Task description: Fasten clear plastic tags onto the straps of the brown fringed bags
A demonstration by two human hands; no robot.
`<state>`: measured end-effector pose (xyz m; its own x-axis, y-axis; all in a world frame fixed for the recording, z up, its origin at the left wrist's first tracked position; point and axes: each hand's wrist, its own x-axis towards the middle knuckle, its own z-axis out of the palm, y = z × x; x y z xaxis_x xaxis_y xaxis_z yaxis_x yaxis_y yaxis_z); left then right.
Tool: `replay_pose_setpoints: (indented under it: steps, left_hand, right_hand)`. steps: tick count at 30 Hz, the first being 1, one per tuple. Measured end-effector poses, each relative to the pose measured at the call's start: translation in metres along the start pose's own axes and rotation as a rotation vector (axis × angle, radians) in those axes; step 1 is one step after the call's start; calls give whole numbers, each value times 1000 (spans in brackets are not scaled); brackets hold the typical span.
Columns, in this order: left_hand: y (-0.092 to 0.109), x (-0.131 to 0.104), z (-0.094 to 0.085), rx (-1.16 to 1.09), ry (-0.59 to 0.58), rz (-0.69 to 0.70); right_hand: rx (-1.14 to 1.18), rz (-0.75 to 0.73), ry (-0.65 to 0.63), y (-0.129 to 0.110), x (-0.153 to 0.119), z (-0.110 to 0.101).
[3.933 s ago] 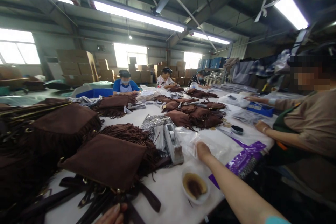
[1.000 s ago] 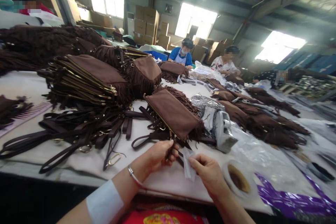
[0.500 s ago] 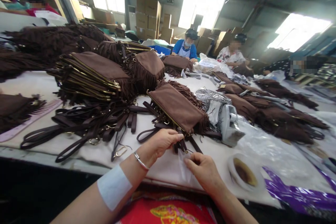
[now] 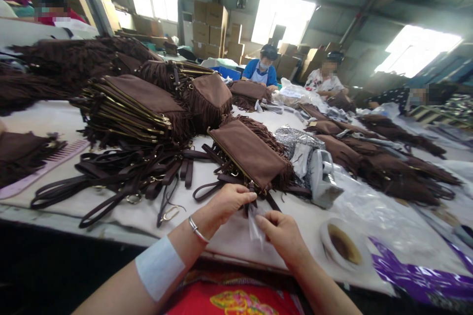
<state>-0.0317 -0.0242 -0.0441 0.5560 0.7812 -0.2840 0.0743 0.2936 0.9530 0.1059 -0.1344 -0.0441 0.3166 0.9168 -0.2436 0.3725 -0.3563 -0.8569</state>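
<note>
A brown fringed zip pouch (image 4: 251, 150) lies flat in front of me, its gold zip along the left side and its near corner at my hands. My left hand (image 4: 229, 205) is closed, thumb and finger pinching the dark zip pull (image 4: 252, 188) by that corner. Just below, a small clear plastic sleeve (image 4: 255, 226) hangs around or against the pull's end; which of the two I cannot tell. The closed fingers of my right hand (image 4: 281, 230) pinch the sleeve's right side. Brown wrist straps (image 4: 121, 182) with gold clasps lie to the left.
A stack of brown pouches (image 4: 140, 93) stands behind the straps. At far left lies a pink comb (image 4: 48, 170). To the right are a tape roll (image 4: 343, 243), a silver package (image 4: 321, 177), clear plastic sheeting (image 4: 384, 221) and more pouches (image 4: 340, 152). Several people sit across the table.
The plastic sleeve has shifted up toward the pull and looks more bunched. My right hand has moved slightly up and left, while my left hand keeps its pinch almost in place.
</note>
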Motion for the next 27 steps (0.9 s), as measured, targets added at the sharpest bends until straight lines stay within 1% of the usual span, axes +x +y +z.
replay_pose_setpoints:
  steps: [2, 4, 8, 10, 12, 14, 17, 19, 21, 23, 27]
  left_hand:
    - [-1, -1, -2, -26, 5, -27]
    - [-3, -4, -6, -111, -10, -87]
    - [-10, -19, -15, -274, -129, -256]
    - [-17, -26, -16, -291, -165, -284]
    - [-24, -28, -14, -288, -126, -264]
    - [-29, -26, -12, -235, -28, -195]
    - [-27, -18, -11, -47, 135, -12]
    - [-22, -14, -13, 48, 191, 96]
    - [-16, -12, -14, 69, 202, 140]
    - [-13, -11, -13, 28, 192, 127]
    - [-13, -9, -8, -151, 80, 35]
  right_hand:
    - [30, -1, 2, -1, 8, 5]
    - [58, -17, 24, -1, 14, 10]
    - [136, -35, 77, 5, 24, 21]
    - [158, -36, 104, 7, 26, 25]
    - [181, -36, 114, 5, 27, 28]
    - [203, -31, 100, 2, 25, 29]
    - [232, 9, 66, -3, 23, 27]
    - [236, 37, 44, -5, 22, 26]
    - [232, 50, 33, -6, 24, 26]
    - [244, 57, 40, -7, 26, 28]
    - [293, 68, 49, -10, 29, 34]
